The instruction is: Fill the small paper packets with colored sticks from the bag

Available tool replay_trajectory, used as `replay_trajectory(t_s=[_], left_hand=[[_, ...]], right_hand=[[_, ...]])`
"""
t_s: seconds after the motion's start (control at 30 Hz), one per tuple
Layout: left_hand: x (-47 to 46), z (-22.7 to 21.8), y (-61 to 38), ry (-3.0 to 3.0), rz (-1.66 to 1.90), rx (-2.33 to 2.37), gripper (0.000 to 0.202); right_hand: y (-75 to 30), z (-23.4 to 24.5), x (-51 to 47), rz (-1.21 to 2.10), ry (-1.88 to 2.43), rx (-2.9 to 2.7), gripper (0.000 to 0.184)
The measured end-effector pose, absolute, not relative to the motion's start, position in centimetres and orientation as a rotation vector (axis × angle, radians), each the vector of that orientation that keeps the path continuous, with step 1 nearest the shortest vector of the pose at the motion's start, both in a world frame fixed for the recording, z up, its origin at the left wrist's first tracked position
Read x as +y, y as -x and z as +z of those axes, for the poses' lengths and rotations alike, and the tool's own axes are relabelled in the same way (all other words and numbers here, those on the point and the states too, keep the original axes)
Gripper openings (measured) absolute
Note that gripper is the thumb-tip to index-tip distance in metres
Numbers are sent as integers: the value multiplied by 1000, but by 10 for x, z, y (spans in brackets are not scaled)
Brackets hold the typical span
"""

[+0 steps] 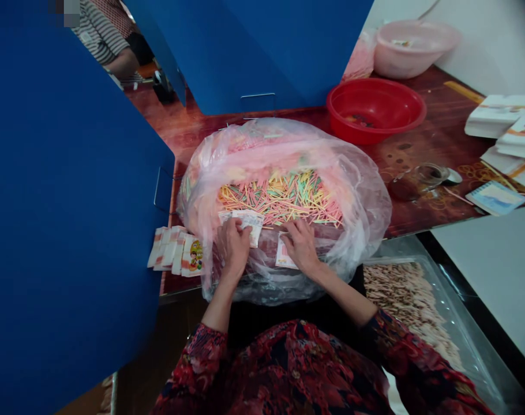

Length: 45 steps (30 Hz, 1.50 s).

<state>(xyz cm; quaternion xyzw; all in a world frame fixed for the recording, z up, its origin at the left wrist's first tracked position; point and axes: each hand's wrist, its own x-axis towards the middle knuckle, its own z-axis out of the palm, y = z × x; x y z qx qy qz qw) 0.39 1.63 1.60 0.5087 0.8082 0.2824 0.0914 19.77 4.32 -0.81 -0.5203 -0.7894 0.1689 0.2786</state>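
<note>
A big clear plastic bag [357, 190] lies open on the wooden table, full of thin coloured sticks [284, 199]. My left hand [233, 245] rests inside its near edge, fingers closed on a small stack of printed paper packets [248, 222]. My right hand [300, 245] lies next to it, fingers curled over another small packet [283, 256] against the bag. A fanned row of the same small packets [176, 252] lies on the table just left of the bag.
Blue partition boards [63, 219] stand at left and behind. A red basin [375, 109] and a pink bowl [412, 49] sit at the back right, with booklet stacks [505, 118] further right. A clear bag of pale sticks [413, 305] lies by my right elbow. Another person's arm [115, 52] shows far left.
</note>
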Motion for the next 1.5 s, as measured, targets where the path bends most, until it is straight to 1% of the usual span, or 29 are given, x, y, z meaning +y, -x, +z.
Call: replay_trajectory(t_s=[0.1, 0.23, 0.37, 0.47, 0.5, 0.57, 0.6, 0.7, 0.73, 0.83, 0.97, 1.03, 1.1, 1.17, 1.23, 1.3, 1.5], left_hand=[[16, 11, 0, -1523, 893, 2430, 27], [17, 9, 7, -1465, 1001, 2384, 18], [18, 9, 12, -1384, 1201, 2308, 11], [16, 15, 15, -1351, 1358, 2143, 8], [15, 19, 16, -1378, 1376, 2061, 6], [13, 28, 15, -1471, 1336, 1887, 6], [11, 33, 13, -1513, 1289, 1807, 7], [9, 41, 8, -1525, 1173, 1650, 12], [8, 41, 5, -1497, 1155, 1624, 14], [6, 37, -2, -1411, 1110, 1601, 16], [3, 31, -12, -1429, 1030, 1646, 25], [1, 29, -17, -1464, 1057, 1675, 26], [0, 28, -21, -1472, 1117, 1712, 26], [-1, 28, -22, -1440, 1179, 1752, 26], [0, 27, -21, -1397, 1223, 1769, 26], [0, 26, -20, -1361, 1247, 1770, 25], [1, 24, -20, -1281, 1262, 1769, 26]], right_hand=[[-201, -7, 43, 327, 1411, -2196, 25], [-201, 2, 44, 231, 1368, -2218, 23], [-195, 10, 46, 261, 1303, -2199, 19], [-189, 18, 52, 337, 1258, -2174, 16], [-186, 21, 54, 369, 1239, -2158, 17], [-179, 30, 61, 465, 1184, -2120, 26], [-176, 34, 65, 534, 1142, -2110, 27], [-168, 43, 73, 748, 1022, -2113, 13], [-166, 44, 74, 788, 998, -2110, 15], [-168, 39, 70, 791, 977, -2071, 23], [-181, 28, 62, 781, 1036, -2107, 35], [-191, 28, 65, 781, 1102, -2165, 37], [-202, 31, 74, 671, 1238, -2234, 29], [-212, 36, 86, 433, 1453, -2324, 20], [-219, 38, 98, 188, 1605, -2449, 29], [-221, 36, 107, 51, 1630, -2584, 34], [-220, 19, 120, -67, 1461, -2729, 34]])
